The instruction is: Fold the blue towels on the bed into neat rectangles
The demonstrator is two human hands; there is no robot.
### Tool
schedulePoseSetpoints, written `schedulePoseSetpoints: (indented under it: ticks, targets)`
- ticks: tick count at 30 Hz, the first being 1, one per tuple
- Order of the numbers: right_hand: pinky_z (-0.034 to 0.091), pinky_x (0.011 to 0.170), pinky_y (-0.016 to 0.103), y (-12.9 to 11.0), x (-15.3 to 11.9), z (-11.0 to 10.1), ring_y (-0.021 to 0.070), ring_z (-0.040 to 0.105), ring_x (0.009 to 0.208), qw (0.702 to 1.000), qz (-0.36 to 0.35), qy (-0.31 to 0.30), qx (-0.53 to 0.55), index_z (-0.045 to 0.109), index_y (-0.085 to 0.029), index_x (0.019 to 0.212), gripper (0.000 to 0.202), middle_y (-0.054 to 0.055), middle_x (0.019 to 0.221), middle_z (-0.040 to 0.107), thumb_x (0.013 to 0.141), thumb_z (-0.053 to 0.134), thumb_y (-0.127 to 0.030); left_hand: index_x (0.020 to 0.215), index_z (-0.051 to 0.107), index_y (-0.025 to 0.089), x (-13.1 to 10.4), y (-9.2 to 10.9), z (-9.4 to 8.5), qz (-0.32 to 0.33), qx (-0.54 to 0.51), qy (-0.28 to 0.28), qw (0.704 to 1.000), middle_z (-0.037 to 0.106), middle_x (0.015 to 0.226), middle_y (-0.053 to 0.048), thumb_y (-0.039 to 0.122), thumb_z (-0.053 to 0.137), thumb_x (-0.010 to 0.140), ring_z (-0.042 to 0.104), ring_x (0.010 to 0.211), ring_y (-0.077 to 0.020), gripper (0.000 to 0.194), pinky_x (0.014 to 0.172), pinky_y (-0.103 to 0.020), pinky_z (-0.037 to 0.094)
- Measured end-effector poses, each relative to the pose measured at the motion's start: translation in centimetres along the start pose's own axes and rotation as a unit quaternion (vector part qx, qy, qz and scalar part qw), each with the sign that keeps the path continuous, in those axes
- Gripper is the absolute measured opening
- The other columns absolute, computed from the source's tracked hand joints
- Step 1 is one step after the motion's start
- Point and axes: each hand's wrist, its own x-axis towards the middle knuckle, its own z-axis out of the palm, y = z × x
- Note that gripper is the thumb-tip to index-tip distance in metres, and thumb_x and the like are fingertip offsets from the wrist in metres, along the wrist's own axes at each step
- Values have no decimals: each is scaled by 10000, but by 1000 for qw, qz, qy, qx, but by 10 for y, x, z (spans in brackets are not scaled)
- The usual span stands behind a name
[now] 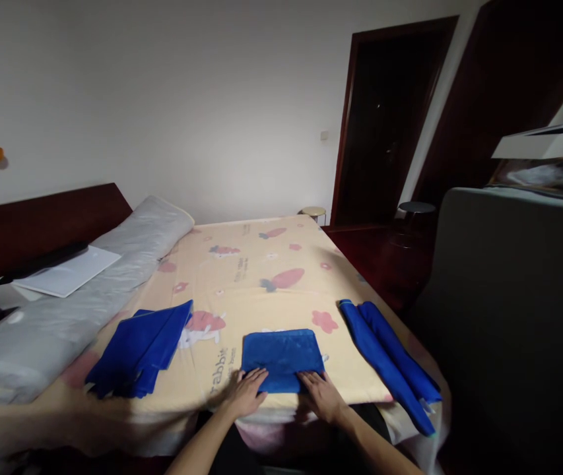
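A blue cloth (pixel 284 359), folded into a rough rectangle, lies on the bed near its front edge. My left hand (pixel 249 392) rests on the cloth's near left corner with the fingers stretched out. At the near right corner, the fingers of my right hand (pixel 325 396) lie flat on the fabric. Left of them is a pile of blue cloths (pixel 140 349), loosely stacked with uneven edges. Two long blue rolls of cloth (pixel 385 363) lie side by side on the right, reaching over the front edge of the bed.
The bed (pixel 261 310) has a cream sheet with carrot and rabbit prints. Along its left side runs a grey rolled bedding bundle (pixel 88 316), bearing a white flat board (pixel 68 270). A dark grey panel (pixel 499 316) stands on the right. Stools (pixel 416 208) stand beyond the bed.
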Motion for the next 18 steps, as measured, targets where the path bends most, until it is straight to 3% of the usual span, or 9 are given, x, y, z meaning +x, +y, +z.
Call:
schedulePoseSetpoints:
  ticks: [4,7,12,18]
  targets:
    - [213,1077,530,11,-1,-5,302,385,1311,999,28,-9,-20,383,-186,1425,651,139,1459,420,777,452,-188,1457,307,253,-4,-12,-3,-43,43,-1,998,278,1547,-64,361,416,850,226,1420,-268,626,1124,-581,159]
    - [203,1077,533,14,1,-4,314,355,1327,996,60,-5,-60,413,-192,1401,682,142,1474,396,726,503,-175,1455,308,219,-1,-13,4,-37,84,30,995,228,1564,-91,352,436,844,177,1431,-282,638,1135,-559,140]
    - [242,1041,487,15,2,-3,310,442,1219,992,57,54,-97,489,-179,1327,610,150,1321,528,720,489,-122,1427,327,239,5,-2,15,29,120,69,990,433,1433,-94,187,435,812,319,1353,-260,626,1143,-482,165]
    - [302,961,439,10,1,-12,308,485,1140,994,47,38,-89,558,-178,1242,508,145,1202,586,751,454,-99,1375,391,263,4,0,11,14,95,57,994,489,1343,-76,169,482,759,412,1249,-274,630,1074,-455,273]
